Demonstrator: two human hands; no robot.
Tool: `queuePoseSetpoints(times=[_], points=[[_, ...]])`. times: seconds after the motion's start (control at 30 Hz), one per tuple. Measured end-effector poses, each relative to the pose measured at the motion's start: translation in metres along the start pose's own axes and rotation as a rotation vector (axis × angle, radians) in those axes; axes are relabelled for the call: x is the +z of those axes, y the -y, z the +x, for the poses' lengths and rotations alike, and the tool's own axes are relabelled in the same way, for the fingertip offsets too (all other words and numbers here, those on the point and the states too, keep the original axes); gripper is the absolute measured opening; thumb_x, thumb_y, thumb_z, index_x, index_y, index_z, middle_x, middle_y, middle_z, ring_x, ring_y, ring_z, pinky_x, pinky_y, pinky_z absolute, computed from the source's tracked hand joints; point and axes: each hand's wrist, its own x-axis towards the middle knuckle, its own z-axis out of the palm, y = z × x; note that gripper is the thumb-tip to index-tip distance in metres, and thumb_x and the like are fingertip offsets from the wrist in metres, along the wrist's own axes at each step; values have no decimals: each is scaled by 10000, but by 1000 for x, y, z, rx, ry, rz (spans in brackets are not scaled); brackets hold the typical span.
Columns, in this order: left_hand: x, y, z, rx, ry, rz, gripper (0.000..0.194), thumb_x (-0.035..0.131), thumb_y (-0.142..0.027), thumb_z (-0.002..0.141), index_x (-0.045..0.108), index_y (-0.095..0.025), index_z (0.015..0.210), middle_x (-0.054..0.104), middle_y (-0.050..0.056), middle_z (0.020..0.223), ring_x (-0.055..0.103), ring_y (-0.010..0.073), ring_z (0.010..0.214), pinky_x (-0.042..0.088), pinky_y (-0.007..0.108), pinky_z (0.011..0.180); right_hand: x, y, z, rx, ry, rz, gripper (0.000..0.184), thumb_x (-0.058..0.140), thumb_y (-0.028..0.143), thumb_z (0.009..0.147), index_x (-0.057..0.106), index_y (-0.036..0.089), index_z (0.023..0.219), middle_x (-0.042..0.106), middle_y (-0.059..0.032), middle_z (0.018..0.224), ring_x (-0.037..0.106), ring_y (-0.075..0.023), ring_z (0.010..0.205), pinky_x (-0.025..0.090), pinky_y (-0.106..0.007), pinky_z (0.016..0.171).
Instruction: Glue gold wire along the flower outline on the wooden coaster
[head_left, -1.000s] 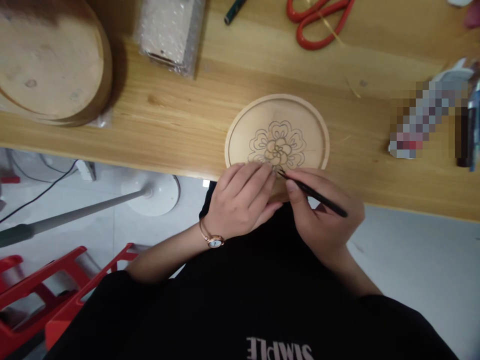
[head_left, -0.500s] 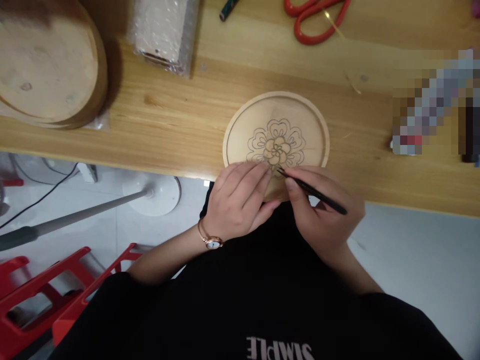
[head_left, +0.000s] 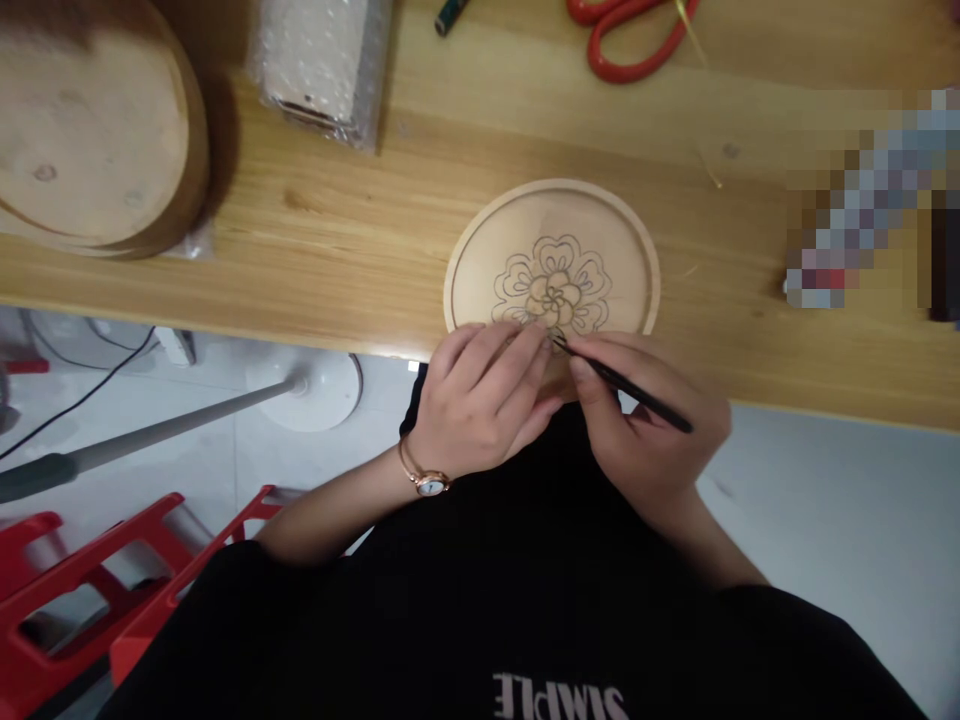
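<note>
A round wooden plate [head_left: 480,250] with a raised rim lies at the table's near edge, a flower drawn in dark lines [head_left: 555,285] on its face. Over its near left part is my left hand [head_left: 480,400], fingers bent together on the surface and thumb by the near rim, gripping the plate. Anything small under those fingertips is hidden. Black tweezers [head_left: 641,393] are pinched in my right hand [head_left: 649,430], their tips touching or just above the flower's lowest petal, close beside my left fingertips.
Red-handled scissors [head_left: 626,60] and a thin gold wire [head_left: 691,35] lie at the back. A bubble-wrapped packet [head_left: 319,70] and a larger round wooden piece [head_left: 90,140] are to the left. Red stools [head_left: 90,570] and a pole on a white base [head_left: 315,395] stand below.
My left fingertips have shifted slightly right, closer to the tweezer tips. The tweezers stay almost in place over the lowest petal. The view has moved a little.
</note>
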Motion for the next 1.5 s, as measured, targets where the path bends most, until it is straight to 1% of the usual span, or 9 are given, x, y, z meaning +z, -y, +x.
queuePoseSetpoints(times=[0.23, 0.4, 0.53, 0.63, 0.8, 0.93, 1.1, 1.33, 1.5], points=[[2, 2, -1, 22, -23, 15, 332, 527, -319, 907, 619, -91, 1130, 710, 120, 1094, 634, 265, 1028, 473, 408, 881, -1, 0, 1, -26, 20, -10, 173, 634, 118, 830, 706, 220, 949, 740, -23, 916, 709, -166, 832, 611, -304, 738], [1, 2, -1, 34, -22, 46, 330, 525, -327, 918, 642, -69, 1089, 717, 109, 1091, 648, 260, 1011, 475, 395, 882, -3, -5, 3, -93, 51, 35, 224, 654, 74, 796, 700, 201, 975, 735, -43, 929, 705, -164, 844, 606, -318, 787], [2, 2, -2, 60, -14, 66, 351, 513, -333, 928, 645, -56, 1098, 711, 115, 1115, 655, 267, 1019, 474, 399, 885, -6, -7, 5, -134, 91, 6, 236, 642, 94, 809, 691, 227, 997, 736, -28, 948, 708, -172, 855, 609, -333, 790], [2, 2, -3, 68, -7, 100, 345, 494, -345, 939, 653, -79, 1091, 711, 94, 1124, 660, 260, 1017, 469, 389, 894, -8, -9, 7, -162, 109, -13, 239, 641, 102, 810, 688, 236, 1003, 737, -23, 954, 710, -173, 857, 611, -330, 791], [1, 3, -4, 83, 1, 103, 347, 499, -334, 938, 649, -66, 1099, 706, 96, 1137, 651, 255, 1031, 467, 387, 900, -11, -11, 10, -213, 157, -9, 279, 658, 72, 790, 680, 211, 1031, 731, -41, 971, 704, -173, 884, 604, -326, 816], [0, 3, -4, 84, 13, 94, 355, 488, -331, 944, 640, -59, 1113, 698, 102, 1153, 639, 251, 1042, 471, 388, 898, -13, -13, 14, -269, 181, -27, 240, 645, 81, 806, 680, 197, 1013, 732, -42, 959, 706, -172, 870, 605, -318, 806], [-1, 4, -3, 95, 18, 92, 364, 491, -337, 946, 640, -50, 1112, 700, 101, 1146, 639, 254, 1034, 479, 393, 884, -16, -14, 21, -341, 220, -20, 222, 661, 46, 782, 686, 149, 977, 734, -71, 934, 703, -169, 859, 596, -289, 804], [-2, 5, -2, 108, 28, 85, 366, 505, -332, 936, 651, -37, 1096, 698, 106, 1150, 644, 259, 1028, 494, 388, 874, -18, -19, 25, -354, 245, 14, 242, 668, 42, 772, 689, 159, 983, 735, -69, 960, 705, -165, 884, 593, -266, 827], [1, 5, -3, 79, -15, 93, 380, 506, -354, 935, 646, -42, 1102, 701, 150, 1106, 652, 258, 1021, 515, 380, 866, -17, -22, 24, -322, 244, 49, 244, 658, 61, 790, 689, 188, 996, 736, -51, 962, 705, -167, 885, 598, -296, 823]])
